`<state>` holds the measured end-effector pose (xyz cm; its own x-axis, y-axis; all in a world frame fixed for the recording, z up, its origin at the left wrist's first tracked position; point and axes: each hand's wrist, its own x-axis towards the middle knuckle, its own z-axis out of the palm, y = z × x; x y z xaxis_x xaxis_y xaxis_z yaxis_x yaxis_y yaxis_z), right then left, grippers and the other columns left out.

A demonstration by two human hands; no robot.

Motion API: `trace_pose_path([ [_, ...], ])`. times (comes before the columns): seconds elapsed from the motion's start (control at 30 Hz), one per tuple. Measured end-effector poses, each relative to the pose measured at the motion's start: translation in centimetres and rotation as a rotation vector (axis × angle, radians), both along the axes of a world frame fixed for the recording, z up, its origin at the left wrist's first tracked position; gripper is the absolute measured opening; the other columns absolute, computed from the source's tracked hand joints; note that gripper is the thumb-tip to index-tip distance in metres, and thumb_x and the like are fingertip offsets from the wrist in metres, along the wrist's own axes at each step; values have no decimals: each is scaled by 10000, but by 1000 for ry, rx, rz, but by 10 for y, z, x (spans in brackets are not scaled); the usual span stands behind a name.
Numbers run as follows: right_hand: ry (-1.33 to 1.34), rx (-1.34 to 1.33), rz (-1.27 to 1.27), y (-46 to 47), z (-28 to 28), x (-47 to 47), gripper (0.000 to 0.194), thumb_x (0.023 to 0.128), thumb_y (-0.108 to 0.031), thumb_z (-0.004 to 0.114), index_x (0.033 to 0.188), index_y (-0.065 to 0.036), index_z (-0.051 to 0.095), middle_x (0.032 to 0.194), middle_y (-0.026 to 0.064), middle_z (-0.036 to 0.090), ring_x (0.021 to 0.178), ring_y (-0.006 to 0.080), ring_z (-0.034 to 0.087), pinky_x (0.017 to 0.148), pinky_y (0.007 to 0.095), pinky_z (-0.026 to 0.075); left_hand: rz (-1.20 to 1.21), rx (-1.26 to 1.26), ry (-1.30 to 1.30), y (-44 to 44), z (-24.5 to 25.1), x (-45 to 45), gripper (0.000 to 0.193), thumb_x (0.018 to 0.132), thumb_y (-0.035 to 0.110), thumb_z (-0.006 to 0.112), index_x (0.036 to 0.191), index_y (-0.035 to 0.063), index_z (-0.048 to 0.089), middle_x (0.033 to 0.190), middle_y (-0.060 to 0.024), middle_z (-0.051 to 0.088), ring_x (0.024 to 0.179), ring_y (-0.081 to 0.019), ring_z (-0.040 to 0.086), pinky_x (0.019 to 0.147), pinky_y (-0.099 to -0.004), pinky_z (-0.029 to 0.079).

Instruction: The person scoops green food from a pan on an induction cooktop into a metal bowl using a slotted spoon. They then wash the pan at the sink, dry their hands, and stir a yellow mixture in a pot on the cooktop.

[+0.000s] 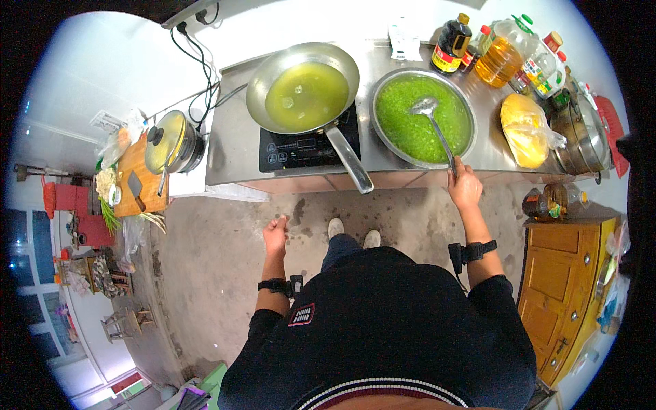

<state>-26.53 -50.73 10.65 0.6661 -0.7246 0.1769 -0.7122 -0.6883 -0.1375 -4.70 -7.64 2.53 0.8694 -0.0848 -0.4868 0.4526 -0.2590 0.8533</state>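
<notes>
My right hand (465, 185) is closed round the end of a metal ladle's handle (442, 134). The ladle's bowl (424, 106) rests at the surface of bright green, finely chopped or lumpy food in liquid (410, 123), inside a wide metal basin (377, 134). To the basin's left, a steel wok (259, 92) with yellow-green liquid (307, 97) sits on a black induction cooker (287, 154), its long handle (348, 159) pointing towards me. My left hand (275, 237) hangs over the floor in front of the counter, fingers curled and holding nothing visible; how far they are closed is unclear.
Sauce and oil bottles (451, 43) stand at the back right, near a bag of yellow food (524, 130) and stacked metal pots (581, 133). On the left are a lidded pot (171, 141) and a cutting board (146, 169) with a cleaver (135, 184). A wooden cabinet (551, 261) stands at right.
</notes>
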Motion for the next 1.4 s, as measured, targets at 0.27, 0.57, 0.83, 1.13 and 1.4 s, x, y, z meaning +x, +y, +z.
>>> trace_pose_path([
  [0.27, -211, -69, 50, 18, 32, 18, 369, 780, -227, 598, 1117, -83, 557, 911, 142, 596, 828, 315, 587, 689, 400, 485, -250, -119, -290, -66, 74, 35, 314, 857, 183, 589, 600, 87, 436, 587, 10, 500, 541, -40, 428, 492, -187, 338],
  [0.57, -258, 444, 66, 56, 57, 78, 324, 794, -215, 596, 1065, -38, 592, 817, 154, 614, 691, 268, 594, 628, 355, 472, -581, -216, -541, -117, 135, 89, 208, 887, 148, 536, 1025, 9, 608, 821, -9, 578, 704, -63, 477, 651, -208, 406],
  [0.83, -416, 1417, 236, 121, 72, 140, 364, 845, -250, 602, 1081, 23, 547, 870, 27, 583, 736, 92, 564, 632, 230, 472, -697, -270, -300, -126, 138, 128, 229, 906, 189, 490, 937, 9, 629, 798, -13, 600, 683, -62, 500, 613, -202, 423],
  [1.13, -415, 2280, -127, 144, 70, 183, 196, 807, -94, 607, 932, -90, 456, 661, 1, 450, 432, 55, 372, 342, 202, 312, -910, -842, 792, -176, 79, 102, 373, 928, 296, 385, 1178, 23, 436, 1071, -106, 550, 984, -210, 536, 855, -364, 442],
  [1.4, -757, 2306, -145, 190, 69, 173, 571, 793, -27, 580, 1243, -222, 287, 663, 5, 428, 421, 58, 378, 319, 198, 308, -777, -876, 899, -174, 92, 71, 179, 851, 134, 519, 992, 32, 564, 1050, -125, 585, 851, -199, 572, 692, -316, 491],
])
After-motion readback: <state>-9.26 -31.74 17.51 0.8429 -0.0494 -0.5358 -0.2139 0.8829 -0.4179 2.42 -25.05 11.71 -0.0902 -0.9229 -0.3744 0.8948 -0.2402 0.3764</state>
